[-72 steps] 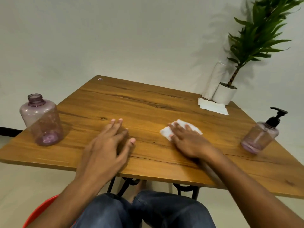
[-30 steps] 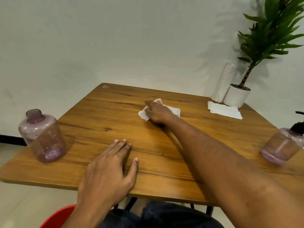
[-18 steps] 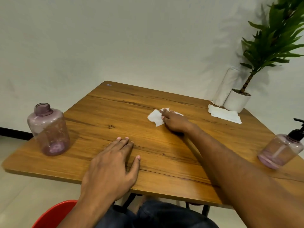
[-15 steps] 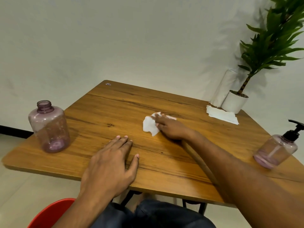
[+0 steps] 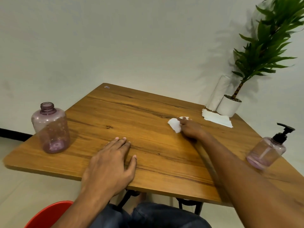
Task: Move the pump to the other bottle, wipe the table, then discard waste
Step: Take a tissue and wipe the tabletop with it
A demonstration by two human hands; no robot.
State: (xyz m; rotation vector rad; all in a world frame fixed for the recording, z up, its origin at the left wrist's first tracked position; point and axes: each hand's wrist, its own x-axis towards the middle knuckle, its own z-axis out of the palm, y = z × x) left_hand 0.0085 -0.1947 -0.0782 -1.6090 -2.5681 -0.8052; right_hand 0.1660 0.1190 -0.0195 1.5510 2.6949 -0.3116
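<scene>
On the wooden table my right hand presses a crumpled white tissue against the top, right of centre toward the far side. My left hand lies flat, palm down, fingers spread, near the front edge and holds nothing. A purple bottle with no cap stands at the left edge. A second purple bottle at the right edge carries the black pump.
A stack of white tissues lies at the far right corner beside a white paper roll and a potted plant. A red chair edge shows below left. Black table legs stand under the front edge.
My right hand has slid the tissue across the table, out to the far middle, then right toward the tissue stack. My left hand stayed flat in place.
</scene>
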